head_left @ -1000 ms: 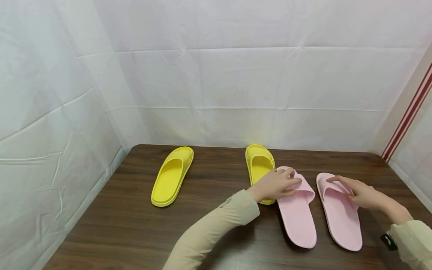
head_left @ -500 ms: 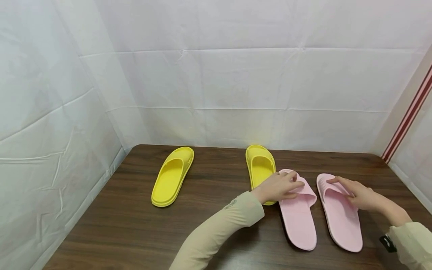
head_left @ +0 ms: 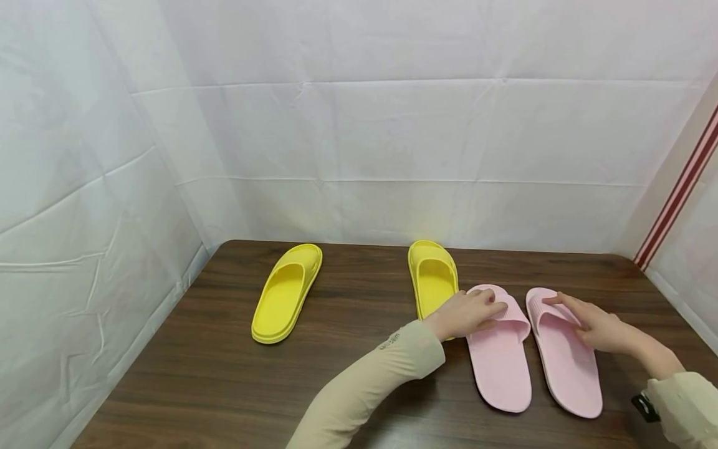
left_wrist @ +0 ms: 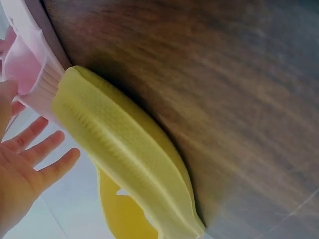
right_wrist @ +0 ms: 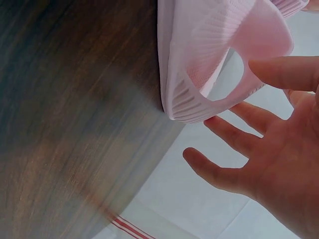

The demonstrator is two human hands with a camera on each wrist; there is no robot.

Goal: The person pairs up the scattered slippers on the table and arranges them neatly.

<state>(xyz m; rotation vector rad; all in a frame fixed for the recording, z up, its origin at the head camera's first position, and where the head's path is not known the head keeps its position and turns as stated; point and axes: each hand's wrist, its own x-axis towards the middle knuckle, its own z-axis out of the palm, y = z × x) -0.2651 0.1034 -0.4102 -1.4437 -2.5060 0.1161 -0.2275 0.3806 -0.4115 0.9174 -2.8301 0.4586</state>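
Two pink slippers lie side by side on the right, toes toward the back wall. On the left pink slipper (head_left: 501, 371), my left hand (head_left: 468, 312) pinches the strap with fingers bent over its top. My right hand (head_left: 603, 325) holds the strap of the right pink slipper (head_left: 572, 377), thumb at the opening and a finger across the top. In the right wrist view, the thumb (right_wrist: 281, 73) lies against that strap and the lower fingers are spread. A yellow slipper (head_left: 434, 280) stands just left of the pink pair, partly hidden by my left hand and wrist.
Another yellow slipper (head_left: 280, 302) lies farther left on the dark wooden table (head_left: 213, 380). White cloth (head_left: 359, 137) hangs behind the table and along its sides. Red stripes (head_left: 681, 181) run down the cloth at the right.
My left hand has shifted slightly right and nearer, bringing the left pink slipper closer to the right one and away from the yellow slipper. The right hand and its slipper stay nearly still.
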